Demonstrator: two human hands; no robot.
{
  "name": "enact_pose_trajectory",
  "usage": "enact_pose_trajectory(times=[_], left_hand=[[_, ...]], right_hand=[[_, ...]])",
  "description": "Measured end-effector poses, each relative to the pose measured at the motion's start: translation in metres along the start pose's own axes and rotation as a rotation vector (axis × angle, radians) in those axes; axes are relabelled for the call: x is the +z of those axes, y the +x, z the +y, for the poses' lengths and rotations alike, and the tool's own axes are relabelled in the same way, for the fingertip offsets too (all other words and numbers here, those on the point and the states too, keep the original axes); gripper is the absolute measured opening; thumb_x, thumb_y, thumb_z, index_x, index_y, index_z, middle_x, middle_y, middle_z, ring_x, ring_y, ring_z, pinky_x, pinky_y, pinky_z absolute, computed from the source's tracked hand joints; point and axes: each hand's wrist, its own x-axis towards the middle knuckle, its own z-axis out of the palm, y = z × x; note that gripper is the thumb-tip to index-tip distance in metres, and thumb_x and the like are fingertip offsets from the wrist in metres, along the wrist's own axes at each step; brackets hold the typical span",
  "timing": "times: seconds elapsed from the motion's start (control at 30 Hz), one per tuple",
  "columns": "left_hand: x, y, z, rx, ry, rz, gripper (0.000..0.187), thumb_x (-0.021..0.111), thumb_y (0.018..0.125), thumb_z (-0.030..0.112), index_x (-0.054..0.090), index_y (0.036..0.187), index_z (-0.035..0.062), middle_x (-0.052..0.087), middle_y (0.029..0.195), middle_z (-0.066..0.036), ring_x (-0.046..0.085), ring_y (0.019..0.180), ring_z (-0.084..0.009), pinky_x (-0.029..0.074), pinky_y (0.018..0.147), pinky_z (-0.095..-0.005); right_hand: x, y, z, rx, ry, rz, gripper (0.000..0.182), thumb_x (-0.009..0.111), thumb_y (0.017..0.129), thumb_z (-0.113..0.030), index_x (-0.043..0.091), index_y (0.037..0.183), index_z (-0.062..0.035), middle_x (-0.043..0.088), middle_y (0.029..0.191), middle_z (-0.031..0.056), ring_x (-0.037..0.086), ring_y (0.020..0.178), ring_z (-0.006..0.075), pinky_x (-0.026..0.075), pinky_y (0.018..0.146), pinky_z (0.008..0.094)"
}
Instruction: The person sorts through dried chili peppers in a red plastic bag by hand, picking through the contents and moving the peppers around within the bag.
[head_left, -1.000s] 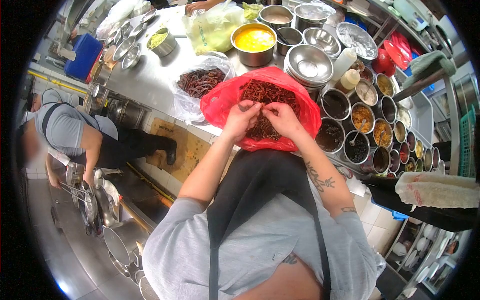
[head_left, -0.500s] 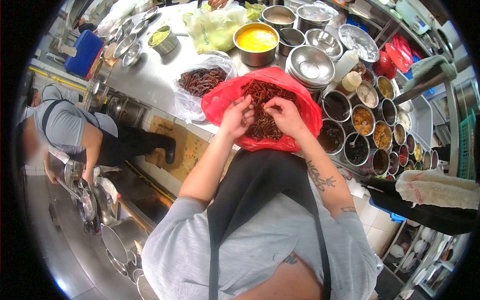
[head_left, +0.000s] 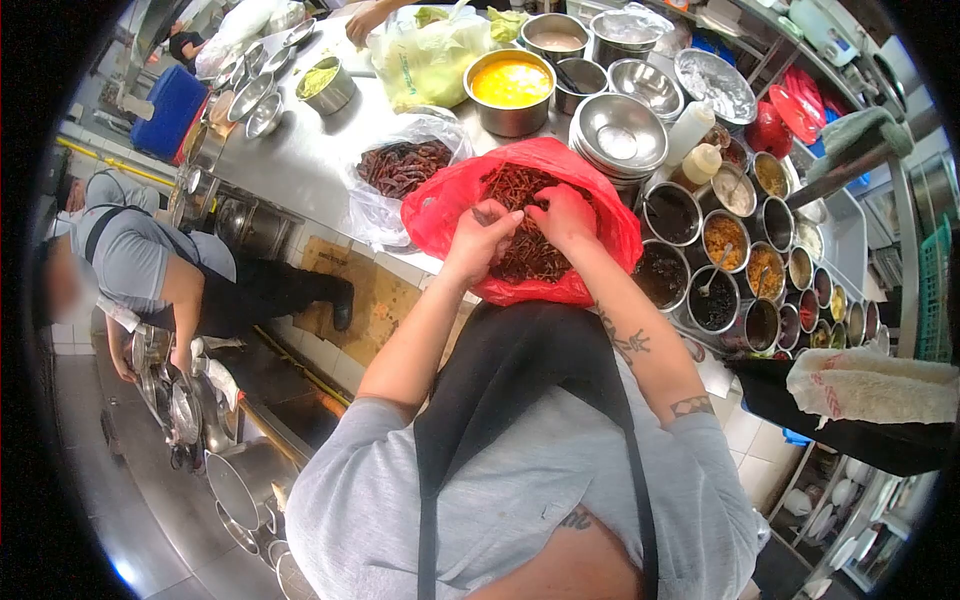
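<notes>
A red plastic bag (head_left: 625, 225) stands wide open in front of me, filled with dried red chillies (head_left: 515, 185). Over its left part my left hand (head_left: 484, 240) is closed, thumb and fingers pinching what looks like a dried chilli. My right hand (head_left: 567, 215) is bent down over the chillies close to the left fingertips. Its fingers are curled together, and whatever they pinch is hidden. Left of the red bag, a clear plastic bag (head_left: 365, 215) holds larger dark dried chillies (head_left: 405, 168).
Behind the bag stand a pot of yellow liquid (head_left: 510, 85) and a stack of steel bowls (head_left: 620, 135). Several seasoning tins (head_left: 725, 240) crowd the right. A co-worker (head_left: 150, 260) handles pans at far left. Another person's hand (head_left: 362, 25) is at the table's far edge.
My right hand has turned and dipped lower into the chillies. My left hand has shifted slightly right, toward it. The other person's hand at the far edge has moved left.
</notes>
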Motion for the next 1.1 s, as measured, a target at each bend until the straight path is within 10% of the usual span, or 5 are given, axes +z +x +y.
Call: enact_pose_trajectory(times=[0.53,0.73,0.93,1.1], left_hand=[[0.005,0.004,-0.005,0.225,0.162,0.077,0.023,0.072,0.092,0.02,0.068,0.109,0.0047,0.061,0.074,0.005,0.045,0.054,-0.0024,0.035,0.048,-0.019],[0.008,-0.003,0.006,0.179,0.172,0.076,0.016,0.073,0.092,0.021,0.07,0.099,0.0065,0.058,0.067,0.007,0.044,0.053,-0.002,0.032,0.047,-0.0192],[0.004,0.003,-0.004,0.12,0.153,0.094,0.016,0.072,0.093,0.023,0.065,0.088,0.0092,0.056,0.066,0.005,0.044,0.052,-0.0031,0.03,0.046,-0.0198],[-0.004,0.004,-0.007,-0.115,-0.503,-0.059,0.016,0.066,0.097,0.023,0.058,0.088,0.0129,0.055,0.07,0.003,0.042,0.053,-0.0062,0.03,0.045,-0.0205]], right_hand=[[-0.006,-0.025,-0.011,-0.415,0.448,0.037,0.017,0.058,0.089,-0.001,0.068,0.103,-0.0012,0.069,0.094,0.0227,0.068,0.088,0.0394,0.053,0.079,0.0409],[-0.006,-0.028,-0.018,-0.08,0.698,-0.128,0.02,0.06,0.088,0.0,0.069,0.105,0.0007,0.07,0.088,0.0202,0.07,0.076,0.0251,0.054,0.072,0.0372],[-0.003,-0.027,-0.007,-0.206,0.582,-0.104,0.005,0.064,0.088,-0.001,0.066,0.091,0.0016,0.067,0.079,0.0093,0.063,0.074,0.017,0.051,0.072,0.0296],[-0.003,-0.021,0.002,-0.308,0.892,-0.229,0.005,0.067,0.087,-0.004,0.065,0.088,0.0002,0.066,0.085,0.0069,0.062,0.081,0.0169,0.049,0.077,0.0286]])
